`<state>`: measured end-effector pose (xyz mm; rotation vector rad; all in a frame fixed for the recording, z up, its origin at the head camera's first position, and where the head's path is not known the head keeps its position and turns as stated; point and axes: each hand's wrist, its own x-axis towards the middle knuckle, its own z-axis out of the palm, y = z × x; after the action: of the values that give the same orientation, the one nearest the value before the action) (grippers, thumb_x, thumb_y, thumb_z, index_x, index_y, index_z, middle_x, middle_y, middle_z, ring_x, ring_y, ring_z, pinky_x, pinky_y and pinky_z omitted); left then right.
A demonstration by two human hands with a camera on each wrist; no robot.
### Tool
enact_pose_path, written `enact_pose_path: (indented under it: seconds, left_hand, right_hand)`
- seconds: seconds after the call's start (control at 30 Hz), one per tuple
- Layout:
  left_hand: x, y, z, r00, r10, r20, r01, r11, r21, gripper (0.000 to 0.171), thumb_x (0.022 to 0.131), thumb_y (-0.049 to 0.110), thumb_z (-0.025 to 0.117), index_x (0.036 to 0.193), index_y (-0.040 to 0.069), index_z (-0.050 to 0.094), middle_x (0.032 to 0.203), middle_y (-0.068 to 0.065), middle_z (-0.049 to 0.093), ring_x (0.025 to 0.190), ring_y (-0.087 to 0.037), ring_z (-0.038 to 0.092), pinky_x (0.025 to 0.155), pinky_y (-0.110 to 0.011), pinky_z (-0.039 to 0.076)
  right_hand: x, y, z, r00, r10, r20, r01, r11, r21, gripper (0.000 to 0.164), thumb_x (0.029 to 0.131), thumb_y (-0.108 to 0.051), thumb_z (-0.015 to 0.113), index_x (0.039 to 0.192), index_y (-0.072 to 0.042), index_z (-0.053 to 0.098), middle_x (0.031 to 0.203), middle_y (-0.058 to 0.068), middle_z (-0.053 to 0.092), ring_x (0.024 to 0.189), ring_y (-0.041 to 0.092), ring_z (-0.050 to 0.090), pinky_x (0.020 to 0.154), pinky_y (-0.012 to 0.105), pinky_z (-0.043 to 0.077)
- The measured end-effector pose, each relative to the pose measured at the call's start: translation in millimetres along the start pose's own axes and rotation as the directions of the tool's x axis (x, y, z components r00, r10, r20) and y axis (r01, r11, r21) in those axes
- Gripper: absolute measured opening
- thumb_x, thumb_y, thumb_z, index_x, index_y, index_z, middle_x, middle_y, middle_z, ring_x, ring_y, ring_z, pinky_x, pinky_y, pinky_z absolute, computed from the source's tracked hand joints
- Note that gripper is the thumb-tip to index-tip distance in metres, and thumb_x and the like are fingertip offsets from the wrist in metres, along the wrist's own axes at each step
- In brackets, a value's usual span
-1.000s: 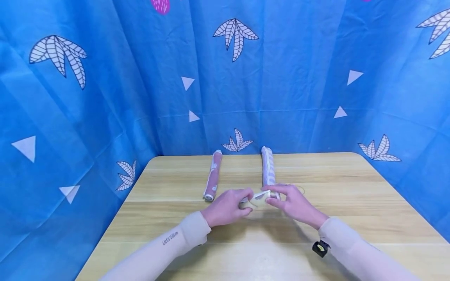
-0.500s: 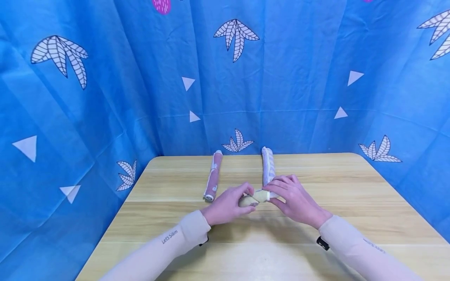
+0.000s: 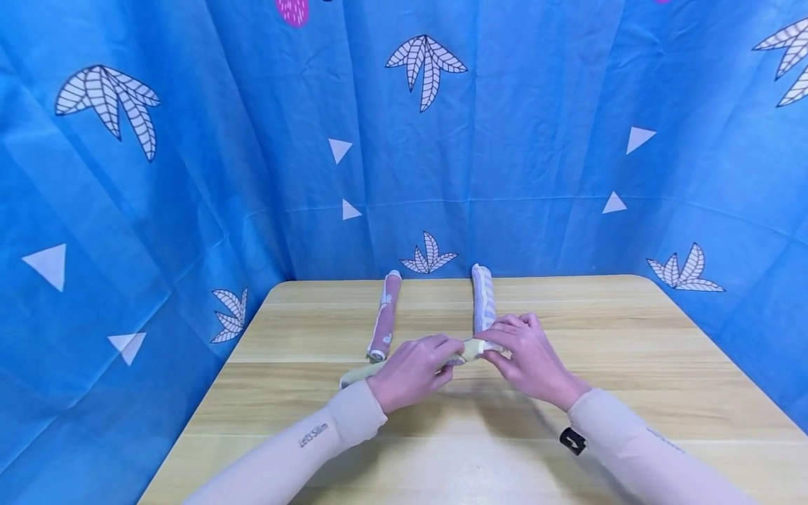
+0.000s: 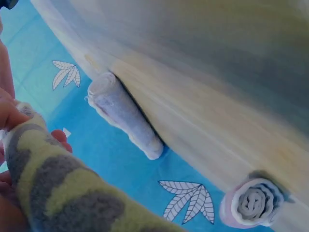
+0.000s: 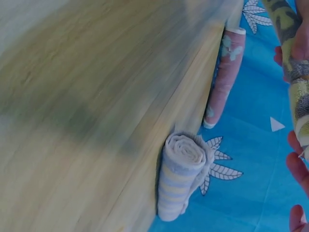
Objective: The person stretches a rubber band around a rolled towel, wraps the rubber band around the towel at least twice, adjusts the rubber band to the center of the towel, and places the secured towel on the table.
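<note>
A rolled towel in yellow-green and grey [image 3: 356, 375] spans both hands above the near-middle of the table. My left hand [image 3: 413, 368] grips it around its middle, and its left end sticks out past the left wrist. At the right end, my right hand [image 3: 524, 354] pinches the pale edge between thumb and fingers. The left wrist view shows the roll's patterned side [image 4: 72, 193] large and close, with fingers at its far end. Along the right border of the right wrist view, the roll [image 5: 301, 104] appears with a hand on either part of it.
Behind the hands lie two more rolled towels: a pink one [image 3: 385, 315] on the left and a purple-and-white striped one [image 3: 482, 298] just beyond the right hand. The wooden table [image 3: 600, 315] ends at a blue patterned curtain [image 3: 536, 140].
The towel roll has turned, so its left end now shows beyond the left wrist. My right hand has shifted its hold on the right end. The other two rolls stay put.
</note>
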<state>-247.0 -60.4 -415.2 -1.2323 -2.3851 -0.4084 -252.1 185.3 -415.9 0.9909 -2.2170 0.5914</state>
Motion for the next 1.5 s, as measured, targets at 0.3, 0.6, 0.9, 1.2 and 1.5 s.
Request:
enact_pose_path:
  seconds: [0.3,0.6,0.9,1.2,1.5]
  left_hand:
    - [-4.5,-4.9,9.0,1.0,0.015,0.008,-0.016,0.999,0.046,0.016,0.089,0.018,0.075,0.098,0.018,0.061,0.092,0.004,0.06,0.071,-0.005,0.052,0.064,-0.009,0.046]
    - [-13.7,-12.8,6.9,0.999,-0.014,-0.04,0.018,0.993,0.113,0.017,0.091,0.03,0.073,0.096,0.021,0.06,0.088,0.009,0.063,0.067,-0.001,0.053,0.058,-0.012,0.045]
    - [-4.7,-12.3,-4.9,0.95,-0.254,0.179,0.29,0.932,-0.216,0.024,0.095,0.031,0.071,0.113,0.025,0.054,0.082,0.008,0.064,0.062,-0.005,0.049,0.054,-0.02,0.039]
    - [-2.8,-15.2,-8.1,0.895,-0.303,0.327,0.436,0.745,-0.505,0.017,0.099,0.034,0.064,0.112,0.031,0.053,0.081,0.006,0.06,0.066,-0.01,0.052,0.059,-0.025,0.042]
    - [-2.8,-8.3,-0.1,0.952,-0.239,0.194,0.295,0.887,-0.356,0.033,0.096,0.036,0.069,0.125,0.034,0.053,0.103,0.009,0.068,0.076,-0.004,0.059,0.069,-0.022,0.05]
  right_hand:
    - [1,-1,3,0.997,0.07,0.02,-0.071,0.996,0.047,0.026,0.08,-0.019,0.083,0.105,-0.016,0.078,0.098,-0.002,0.077,0.094,0.017,0.065,0.082,0.037,0.032]
    - [4,0,-1,0.9,0.385,0.203,-0.429,0.863,0.267,0.02,0.086,-0.017,0.078,0.106,-0.014,0.079,0.105,0.003,0.076,0.097,0.02,0.067,0.088,0.041,0.046]
    - [1,1,-8,0.94,0.267,0.214,-0.313,0.923,0.223,0.038,0.089,-0.029,0.076,0.126,-0.022,0.071,0.125,0.005,0.07,0.107,0.02,0.062,0.086,0.04,0.042]
    - [-3,12,-9,0.987,-0.145,0.069,0.148,0.988,-0.044,0.054,0.073,-0.025,0.088,0.124,-0.021,0.071,0.12,-0.004,0.071,0.113,0.022,0.058,0.085,0.04,0.036]
    - [-1,7,-9,0.992,-0.102,0.078,0.109,0.99,-0.088,0.036,0.084,-0.019,0.079,0.119,-0.014,0.07,0.111,-0.001,0.072,0.104,0.021,0.061,0.086,0.041,0.038]
